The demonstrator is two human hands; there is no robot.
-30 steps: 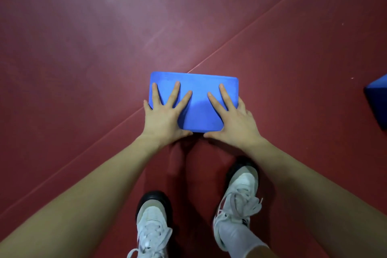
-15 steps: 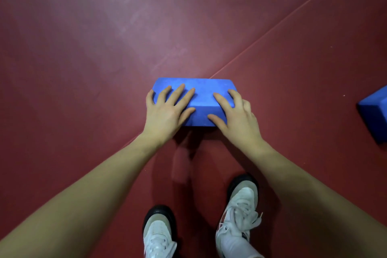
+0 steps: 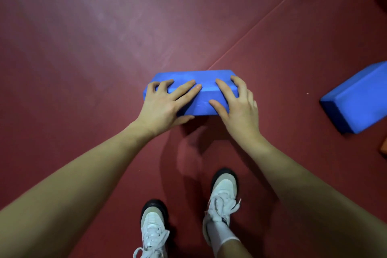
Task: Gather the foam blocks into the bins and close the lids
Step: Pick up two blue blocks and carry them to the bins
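1. Blue foam is what both hands are closing on: the foam block [image 3: 206, 101] is sitting in the middle of the head view, out beyond the white shoes [image 3: 223, 194], with the hands covering its near corners.

2. Fingers of the left hand [image 3: 162, 103] are curling over the block's left end while the thumb is tucking under the near edge, so this hand is grasping the block.

3. Spread across the right end, the right hand [image 3: 237, 103] is wrapping its fingers over the top and pressing its thumb on the near face, grasping the same block.

4. Judging by the material, the block is likely handling light and slightly soft, giving a little under the fingertips; its matte surface is probably offering good friction, and it is looking neither fragile nor slippery.

5. Holding it by the two short ends, as the hands are doing, seems the sensible grip, since the piece is looking too broad for one hand to span comfortably.

6. Lying well apart to the right on the dark red floor mat [image 3: 104, 48] is a second foam block [image 3: 359, 100], tilted relative to the first and not being touched.

7. Running diagonally behind the held block is a seam [image 3: 261, 25] in the mat.

8. Nothing is standing between the hands and the block; no bin is showing, so I cannot tell which way the carry is heading. Dark shapes at the top right corner are too cropped to name.
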